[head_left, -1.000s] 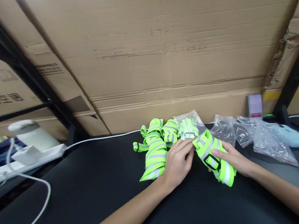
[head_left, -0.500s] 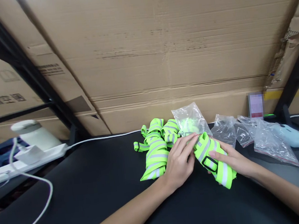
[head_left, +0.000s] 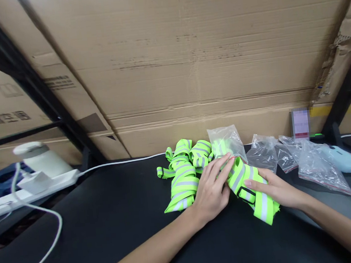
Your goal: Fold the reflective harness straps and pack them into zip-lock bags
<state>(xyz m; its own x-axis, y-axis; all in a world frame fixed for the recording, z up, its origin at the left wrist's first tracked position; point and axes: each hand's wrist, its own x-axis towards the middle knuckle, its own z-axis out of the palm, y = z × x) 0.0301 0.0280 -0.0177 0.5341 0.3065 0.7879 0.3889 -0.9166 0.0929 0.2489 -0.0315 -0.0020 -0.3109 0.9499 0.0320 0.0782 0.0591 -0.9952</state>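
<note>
My right hand [head_left: 277, 188] grips a folded bundle of fluorescent yellow-green reflective strap [head_left: 245, 178] with a silver stripe and a black buckle. Its thumb lies on top near the buckle. The bundle's far end is at the mouth of a clear zip bag [head_left: 230, 136], where a red seal line shows. My left hand [head_left: 213, 185] has its fingertips at that mouth, closed on the bag's edge; its thumb is partly hidden. More yellow-green material shows inside the bag. Left of my left hand lie several rolled reflective straps [head_left: 184, 180].
Clear plastic bags [head_left: 318, 167] lie to the right, beside a light blue case-like object [head_left: 347, 159]. A phone-like item [head_left: 300, 123] leans at the back against cardboard [head_left: 187, 64]. On the left are a power strip [head_left: 65, 179], a white cable [head_left: 59, 229] and a pale bottle [head_left: 46, 158].
The bag has shifted slightly right and down, its film spreading differently. The strap bundle in my right hand has tilted, its near end a little lower and farther right.
</note>
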